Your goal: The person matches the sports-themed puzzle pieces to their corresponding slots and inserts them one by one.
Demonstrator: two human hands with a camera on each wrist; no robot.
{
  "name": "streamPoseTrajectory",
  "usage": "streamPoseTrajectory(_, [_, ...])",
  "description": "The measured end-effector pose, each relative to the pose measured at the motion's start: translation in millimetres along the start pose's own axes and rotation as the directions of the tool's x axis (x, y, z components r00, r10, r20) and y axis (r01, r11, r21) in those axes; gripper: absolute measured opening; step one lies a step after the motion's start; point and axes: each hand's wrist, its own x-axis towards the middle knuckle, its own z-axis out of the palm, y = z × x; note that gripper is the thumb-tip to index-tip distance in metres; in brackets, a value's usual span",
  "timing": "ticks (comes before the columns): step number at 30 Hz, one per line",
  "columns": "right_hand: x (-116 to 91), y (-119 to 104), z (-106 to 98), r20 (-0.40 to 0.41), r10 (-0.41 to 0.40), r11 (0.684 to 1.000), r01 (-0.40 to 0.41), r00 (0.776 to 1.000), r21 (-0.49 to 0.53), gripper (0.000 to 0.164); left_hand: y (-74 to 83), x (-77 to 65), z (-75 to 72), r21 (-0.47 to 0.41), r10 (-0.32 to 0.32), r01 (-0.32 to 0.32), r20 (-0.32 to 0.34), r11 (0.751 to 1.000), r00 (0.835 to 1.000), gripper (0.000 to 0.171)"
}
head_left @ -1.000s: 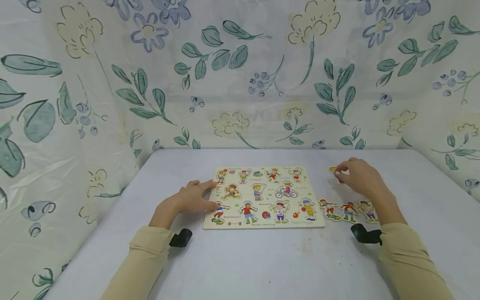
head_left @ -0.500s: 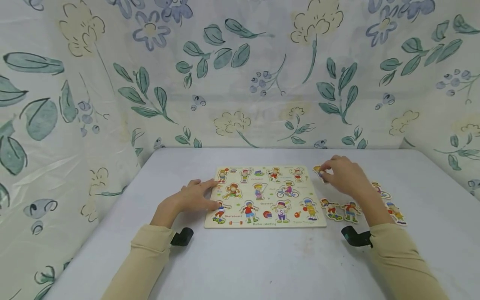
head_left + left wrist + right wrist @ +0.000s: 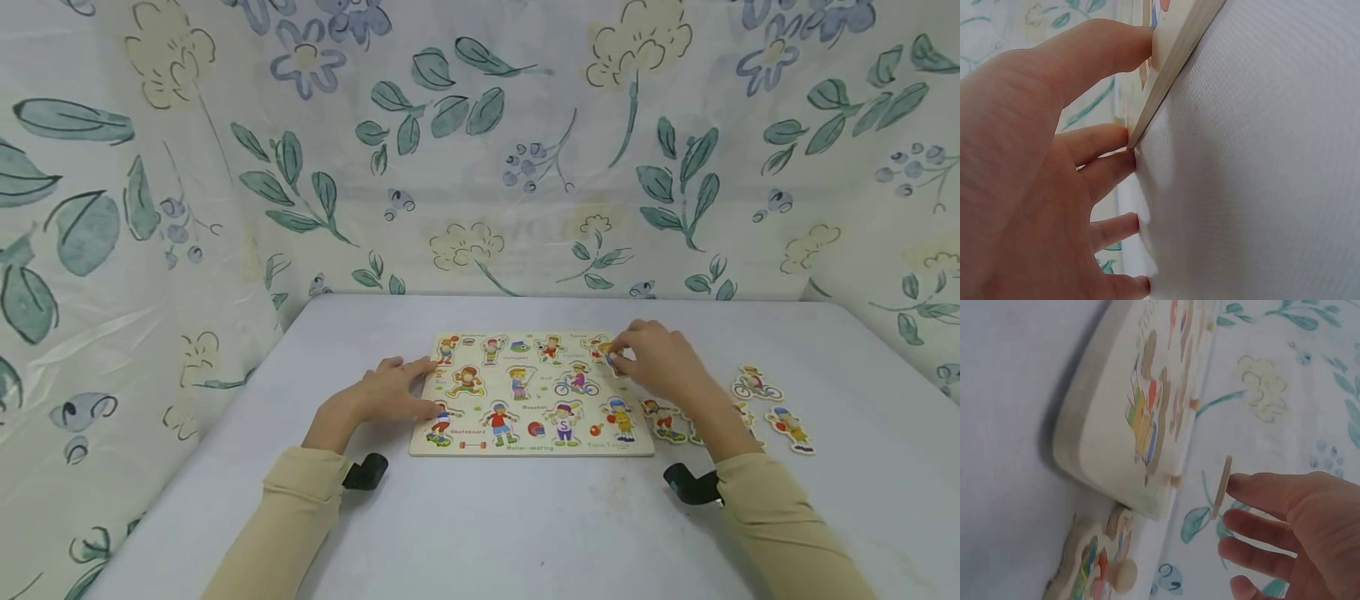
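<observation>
My left hand (image 3: 392, 393) rests at the left edge of a wooden picture puzzle board (image 3: 592, 410). Its thumb lies on the board's face in the left wrist view, and the other fingers spread at the edge and on the table. Over the board's upper right corner, my right hand (image 3: 660, 358) pinches a thin puzzle piece (image 3: 1222, 487) between thumb and fingers. In the right wrist view the piece appears edge-on, so its picture is hidden there. The head view shows it overlapping the printed tennis figure (image 3: 597, 347).
Right of the board lie several loose pieces: a skateboarder piece (image 3: 664, 421), a cyclist piece (image 3: 756, 383) and a blue-hatted figure piece (image 3: 791, 430). Others are partly hidden under my right forearm. A wooden knob (image 3: 1122, 576) stands up from one piece. Flowered cloth hangs behind the table.
My right hand has moved left with the pinched piece, from beyond the board's right side to over its upper right corner. The left hand has stayed in place.
</observation>
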Motion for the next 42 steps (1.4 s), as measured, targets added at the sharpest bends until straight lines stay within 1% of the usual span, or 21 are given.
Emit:
streamPoseTrajectory(3, [2, -5, 3, 0.006, -0.003, 1.000, 0.003, 1.000, 0.003, 0.019, -0.6, 0.8, -0.1, 0.003, -0.002, 0.002, 0.003, 1.000, 1.000, 0.082])
streamPoseTrajectory(9, [4, -14, 7, 0.003, -0.031, 1.000, 0.031, 1.000, 0.005, 0.020, -1.8, 2.4, -0.3, 0.003, -0.001, 0.001, 0.008, 1.000, 1.000, 0.082])
streamPoseTrajectory(14, [7, -19, 9, 0.016, -0.055, 0.999, 0.055, 0.998, 0.002, 0.020, -2.8, 2.0, 0.7, -0.008, 0.000, 0.000, 0.014, 1.000, 1.000, 0.082])
streamPoseTrajectory(21, [13, -28, 10, 0.022, -0.084, 0.996, 0.084, 0.996, 0.024, 0.017, -0.9, 1.4, 0.4, -0.006, 0.006, -0.006, 0.018, 1.000, 1.000, 0.083])
streamPoseTrajectory(33, [25, -53, 20, 0.080, -0.123, 0.992, 0.122, 0.989, 0.017, 0.020, -1.4, 0.7, -2.1, 0.002, -0.009, 0.009, 0.024, 1.000, 1.000, 0.084])
streamPoseTrajectory(39, [30, -61, 25, 0.088, -0.117, 0.993, 0.114, 0.989, 0.043, 0.020, -1.1, 0.4, -2.2, 0.008, -0.017, 0.017, 0.022, 1.000, 1.000, 0.084])
streamPoseTrajectory(42, [33, -65, 27, 0.094, -0.119, 0.992, 0.113, 0.989, 0.062, 0.019, -0.3, 0.1, -2.7, 0.004, -0.010, 0.010, 0.024, 1.000, 1.000, 0.083])
